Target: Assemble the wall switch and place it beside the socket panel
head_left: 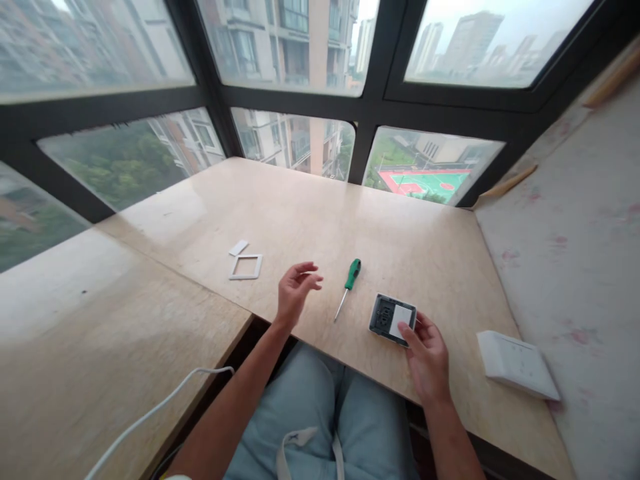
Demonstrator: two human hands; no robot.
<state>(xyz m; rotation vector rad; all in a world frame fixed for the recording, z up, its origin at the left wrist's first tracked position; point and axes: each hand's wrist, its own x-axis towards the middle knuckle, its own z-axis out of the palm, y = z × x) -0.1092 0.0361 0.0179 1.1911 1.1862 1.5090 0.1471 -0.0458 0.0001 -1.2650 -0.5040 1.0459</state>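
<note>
My right hand [429,350] grips a wall switch [384,316] by its right side, the thumb lying on its white rocker [401,319]. The left half of the switch is uncovered and shows dark inner parts. My left hand [299,290] is raised over the table with nothing in it, its fingers loosely bent and apart from the thumb. Between the hands lies a screwdriver [353,275] with a green and black handle, its shaft pointing toward me. Left of my left hand are a white square frame [259,267] and a small white plate [239,247].
The wooden tabletop [300,213] has a cut-out edge in front of my lap. A white socket box [520,363] sits at the right by the papered wall [575,267]. A white cable [165,401] crosses the lower left. Dark-framed windows [300,100] border the back.
</note>
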